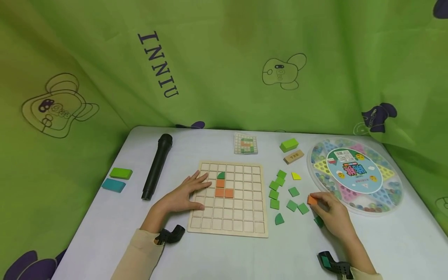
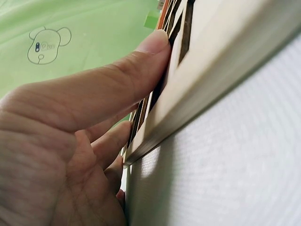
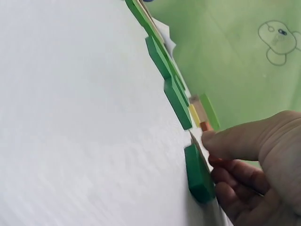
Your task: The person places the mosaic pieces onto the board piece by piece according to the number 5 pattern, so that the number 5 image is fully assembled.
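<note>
The right hand (image 1: 332, 217) is pinching a small orange square tile (image 1: 311, 200) between thumb and fingertips, just above the pale desk (image 1: 105, 225), at about four o'clock from the square wooden grid board (image 1: 229, 198). A dark green tile (image 3: 198, 174) is lying on the desk right under this hand, touching its fingers. The left hand (image 1: 182, 194) is lying flat and relaxed, fingers straight, pressing on the board's nine o'clock edge and grasping nothing; its thumb (image 2: 141, 61) is resting on the grid.

On the board, three orange square tiles (image 1: 224, 189) are sitting in an L, with a dark green quarter-round tile (image 1: 221, 175) in the cell just above them. Loose green tiles (image 1: 283, 194) are lying scattered between the board and the right hand, with a yellow quarter-round tile (image 1: 296, 176) near them.

At twelve o'clock from the board a small pattern card (image 1: 245, 143) is lying. A round clear-lidded marble game tray (image 1: 355, 175) is sitting at three o'clock, and a black microphone (image 1: 157, 165) at nine o'clock.
</note>
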Motion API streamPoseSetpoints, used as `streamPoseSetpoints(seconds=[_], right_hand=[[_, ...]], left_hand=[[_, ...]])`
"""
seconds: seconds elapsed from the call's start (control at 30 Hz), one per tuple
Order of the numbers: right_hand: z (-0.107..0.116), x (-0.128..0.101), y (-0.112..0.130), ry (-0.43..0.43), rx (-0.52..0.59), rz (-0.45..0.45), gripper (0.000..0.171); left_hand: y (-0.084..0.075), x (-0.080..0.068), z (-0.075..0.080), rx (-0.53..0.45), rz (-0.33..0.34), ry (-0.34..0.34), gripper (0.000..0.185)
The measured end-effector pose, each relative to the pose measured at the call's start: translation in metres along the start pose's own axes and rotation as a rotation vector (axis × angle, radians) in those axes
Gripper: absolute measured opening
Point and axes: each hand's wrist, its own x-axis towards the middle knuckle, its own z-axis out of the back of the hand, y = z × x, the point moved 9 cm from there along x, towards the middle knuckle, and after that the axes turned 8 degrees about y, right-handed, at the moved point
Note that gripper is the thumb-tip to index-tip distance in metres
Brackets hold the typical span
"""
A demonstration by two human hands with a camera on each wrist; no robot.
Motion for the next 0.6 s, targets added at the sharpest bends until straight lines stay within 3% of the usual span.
streamPoseSetpoints(seconds=[0.13, 0.27, 0.47, 0.6], right_hand=[[-0.003, 0.001, 0.006, 0.023, 0.029, -0.024, 0.028], [-0.011, 0.004, 0.022, 0.037, 0.062, 0.011, 0.028], [-0.027, 0.011, 0.066, 0.029, 0.104, 0.122, 0.030], [-0.048, 0.018, 0.098, 0.082, 0.156, 0.192, 0.031]], left_hand=[[-0.001, -0.001, 0.000, 0.001, -0.003, -0.001, 0.077], [-0.002, 0.001, 0.000, 0.000, -0.008, 0.004, 0.078], [-0.001, 0.001, 0.000, -0.003, -0.011, 0.003, 0.078], [0.001, -0.001, 0.000, -0.010, -0.003, -0.002, 0.078]])
